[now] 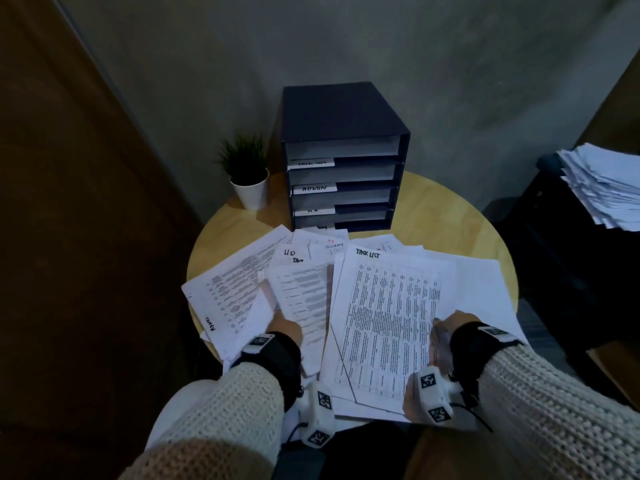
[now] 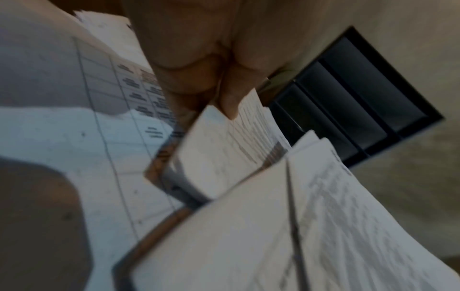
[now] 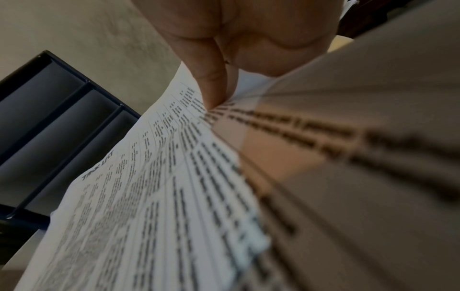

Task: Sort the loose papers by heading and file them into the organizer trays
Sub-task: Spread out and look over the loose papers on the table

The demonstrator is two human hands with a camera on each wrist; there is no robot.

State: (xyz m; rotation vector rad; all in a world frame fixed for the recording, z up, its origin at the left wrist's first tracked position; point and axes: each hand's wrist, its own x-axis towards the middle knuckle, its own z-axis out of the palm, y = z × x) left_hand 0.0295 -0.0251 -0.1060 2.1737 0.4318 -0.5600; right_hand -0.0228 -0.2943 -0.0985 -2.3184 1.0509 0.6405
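Loose papers (image 1: 304,271) lie fanned and overlapping across the near half of a round wooden table (image 1: 446,206); legible handwritten headings among them read "HR", "ADMIN" and "SECURITY". Uppermost at 4 o'clock on the table is the "TASK LIST" sheet (image 1: 388,306), a dense printed table. The right hand (image 1: 446,327) pinches this sheet at its right edge, finger on top, thumb side against the paper; the right wrist view confirms fingers (image 3: 211,82) pressed on the printed face. The left hand (image 1: 287,327), at 7 o'clock, pinches a smaller printed sheet (image 1: 304,296) by its near edge, fingertips closed on the paper in the left wrist view. At 12 o'clock stands the dark blue organizer (image 1: 343,157), four tray openings visible, white tabs reading "TASK LIST", "ADMIN" and "H.R"; the lowest tab is hidden by papers. The trays show grey floors; contents cannot be determined. At 10 o'clock, a small potted plant (image 1: 247,174) in a white pot. Off the table at 3 o'clock, a separate paper stack (image 1: 602,188) rests on a dark surface.
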